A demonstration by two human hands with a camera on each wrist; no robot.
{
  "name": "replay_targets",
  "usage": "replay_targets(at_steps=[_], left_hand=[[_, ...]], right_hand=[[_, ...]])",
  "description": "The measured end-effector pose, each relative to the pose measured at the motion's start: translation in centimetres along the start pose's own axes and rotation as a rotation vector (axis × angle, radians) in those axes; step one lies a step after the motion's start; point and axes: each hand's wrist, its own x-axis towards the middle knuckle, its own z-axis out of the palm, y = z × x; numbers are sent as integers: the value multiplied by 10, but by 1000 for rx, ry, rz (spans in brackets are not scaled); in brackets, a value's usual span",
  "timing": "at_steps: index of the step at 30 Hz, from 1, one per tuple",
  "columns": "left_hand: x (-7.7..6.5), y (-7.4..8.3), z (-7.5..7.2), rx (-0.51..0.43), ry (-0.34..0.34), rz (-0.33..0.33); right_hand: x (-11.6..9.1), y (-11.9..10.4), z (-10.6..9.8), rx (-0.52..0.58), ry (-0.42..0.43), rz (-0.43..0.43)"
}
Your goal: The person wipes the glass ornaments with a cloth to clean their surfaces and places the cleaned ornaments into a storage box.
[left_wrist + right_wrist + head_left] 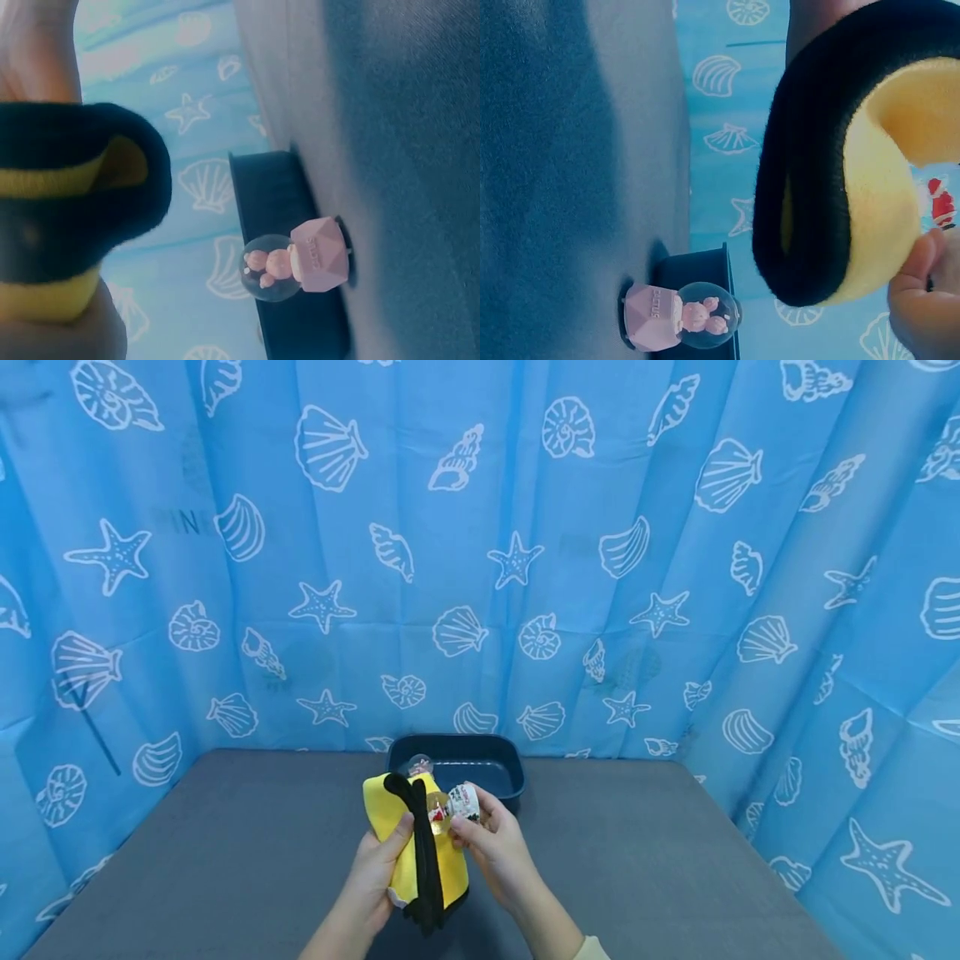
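My left hand (377, 862) grips a folded yellow cloth (452, 870) with black edging, thumb across its near face. In my right hand (501, 842) is a small snow globe (465, 802) with a white printed base, pinched between fingers and thumb. Its clear ball, with a red figure inside, is turned left against the cloth. A second snow globe (321, 256), with a faceted pink base and pink figures, stands upright on the table; the cloth hides most of it in the head view. The cloth's rolled black edge fills much of both wrist views.
A dark blue tray (483, 774) sits behind the hands at the far side of the grey table (262, 843), just behind the pink snow globe. A blue curtain (480, 568) printed with white shells and starfish hangs along the table's back edge and sides.
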Motion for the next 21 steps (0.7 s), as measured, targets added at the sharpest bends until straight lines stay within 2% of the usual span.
replay_targets(at_steps=[4, 9, 18, 21], left_hand=[[-1, 2, 0, -13, 31, -8], [-2, 1, 0, 6, -1, -50], [-3, -2, -1, -4, -59, -125], [-3, -2, -2, -17, -58, -136]], right_hand=[[0, 1, 1, 82, 11, -13], [-1, 1, 1, 129, 54, -35], [-1, 2, 2, 75, 54, -43], [-2, 2, 3, 38, 46, -45]])
